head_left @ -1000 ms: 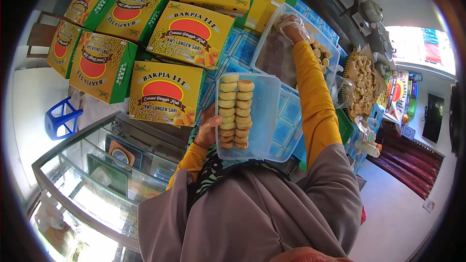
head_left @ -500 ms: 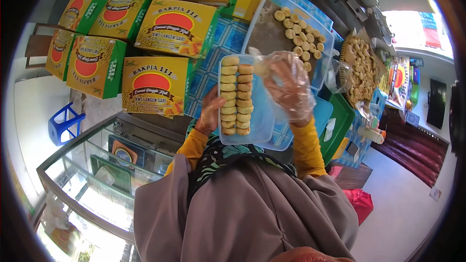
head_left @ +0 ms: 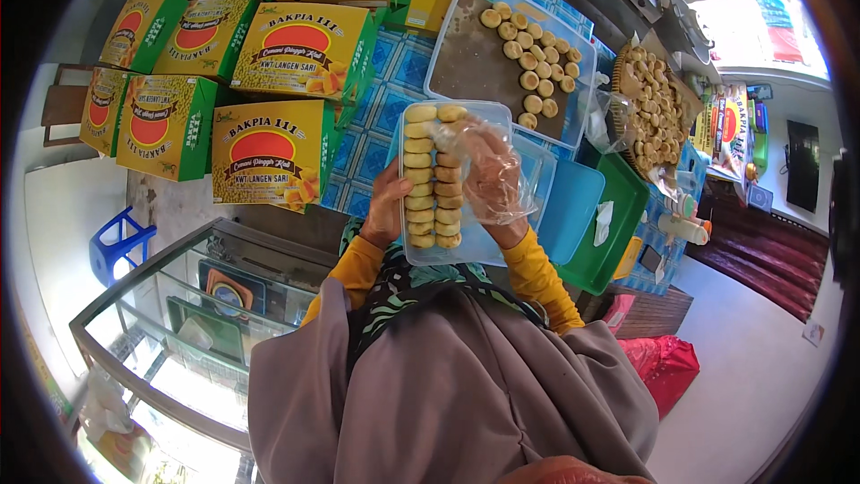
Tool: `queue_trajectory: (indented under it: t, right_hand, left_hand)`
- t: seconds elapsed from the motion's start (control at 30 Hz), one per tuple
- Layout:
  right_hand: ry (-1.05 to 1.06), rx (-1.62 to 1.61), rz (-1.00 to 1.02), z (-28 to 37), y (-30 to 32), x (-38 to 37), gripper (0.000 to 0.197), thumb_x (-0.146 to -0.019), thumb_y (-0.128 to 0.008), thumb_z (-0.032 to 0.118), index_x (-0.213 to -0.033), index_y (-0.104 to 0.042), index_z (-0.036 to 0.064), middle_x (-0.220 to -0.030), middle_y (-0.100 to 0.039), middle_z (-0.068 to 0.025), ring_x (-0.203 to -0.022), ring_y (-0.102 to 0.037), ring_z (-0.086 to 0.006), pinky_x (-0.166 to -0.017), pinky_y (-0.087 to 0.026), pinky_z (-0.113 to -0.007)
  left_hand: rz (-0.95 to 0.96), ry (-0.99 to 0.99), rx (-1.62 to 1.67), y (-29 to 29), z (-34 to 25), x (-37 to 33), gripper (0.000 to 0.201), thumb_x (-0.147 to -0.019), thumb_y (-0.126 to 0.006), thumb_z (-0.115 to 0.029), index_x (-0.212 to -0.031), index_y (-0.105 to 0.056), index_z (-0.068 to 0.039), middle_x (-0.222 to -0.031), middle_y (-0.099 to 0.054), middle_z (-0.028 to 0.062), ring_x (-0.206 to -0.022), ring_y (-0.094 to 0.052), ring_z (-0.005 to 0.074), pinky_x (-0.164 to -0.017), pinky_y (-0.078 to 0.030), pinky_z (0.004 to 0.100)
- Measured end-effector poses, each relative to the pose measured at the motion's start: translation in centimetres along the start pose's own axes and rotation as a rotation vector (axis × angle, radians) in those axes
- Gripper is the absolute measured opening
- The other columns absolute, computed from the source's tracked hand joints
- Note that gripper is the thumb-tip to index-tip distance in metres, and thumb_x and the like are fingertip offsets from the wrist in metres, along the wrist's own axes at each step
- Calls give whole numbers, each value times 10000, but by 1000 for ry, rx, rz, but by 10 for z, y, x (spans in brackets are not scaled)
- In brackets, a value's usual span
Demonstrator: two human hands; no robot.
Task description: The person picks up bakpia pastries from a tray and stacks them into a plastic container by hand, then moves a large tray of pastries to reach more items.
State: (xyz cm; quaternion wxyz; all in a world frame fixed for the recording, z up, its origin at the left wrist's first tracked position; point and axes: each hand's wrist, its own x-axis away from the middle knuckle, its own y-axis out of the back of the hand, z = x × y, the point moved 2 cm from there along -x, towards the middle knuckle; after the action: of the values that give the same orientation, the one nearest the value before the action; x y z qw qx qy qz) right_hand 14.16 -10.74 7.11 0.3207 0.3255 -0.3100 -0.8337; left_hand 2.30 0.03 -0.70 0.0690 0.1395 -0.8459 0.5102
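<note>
My left hand is closed on the left side of a clear plastic container, its thumb over the rim. Two upright rows of small round pastries, set on edge, fill the container's left part. My right hand, in a loose clear plastic glove, reaches over the container from the right. Its bunched fingers are on a pastry near the upper end of the second row; the crinkled glove partly hides that pastry.
Ahead, a large clear tub holds loose pastries. A woven tray of pastries lies farther right, beyond a green tray. Yellow and green boxes are stacked at the left. A glass display case stands lower left.
My gloved right hand has moved left and down from the container's upper right onto the second row of pastries. My left hand keeps its hold on the container.
</note>
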Motion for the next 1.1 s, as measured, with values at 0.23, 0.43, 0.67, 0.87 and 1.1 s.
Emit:
queue_trajectory:
  t: [0.23,0.43,0.67,0.87,1.1]
  right_hand:
    - [-138,-62,15,-5,-6,8,466,-783,-526,-26,-1247,-546,14,-1225,-588,-179,-1138,-536,-376,-941,-457,-413]
    - [-16,375,-721,-109,64,-32,257,-867,-567,22,-1104,-665,31,-873,-672,-92,-765,-631,-248,-670,-508,-331]
    - [-619,702,279,-312,26,-101,195,-862,-561,182,-968,-671,61,-999,-665,-156,-910,-642,-311,-789,-491,-401]
    - [-562,628,220,-313,22,-118,200,-865,-547,195,-950,-671,62,-971,-666,-164,-895,-646,-314,-782,-496,-403]
    - [-359,147,-169,-303,3,-143,212,-870,-532,211,-929,-671,63,-939,-667,-173,-878,-651,-317,-773,-503,-404]
  left_hand:
    - [-27,13,85,17,13,0,658,-825,-588,-298,-1362,-375,16,-1261,-535,141,-1146,-554,257,-990,-450,388]
    - [-139,-47,146,26,0,25,712,-843,-544,-418,-1376,-377,24,-1325,-504,193,-1177,-534,333,-1034,-410,436]
    - [-206,-124,175,35,1,39,621,-828,-607,-324,-1326,-422,-3,-1246,-547,144,-1115,-568,290,-973,-457,429]
    - [-239,-155,142,42,3,50,673,-823,-611,-381,-1338,-412,4,-1258,-539,161,-1114,-563,306,-976,-452,433]
    - [-313,-152,172,27,2,44,627,-792,-654,-338,-1275,-460,11,-1172,-577,141,-1054,-592,283,-940,-478,410]
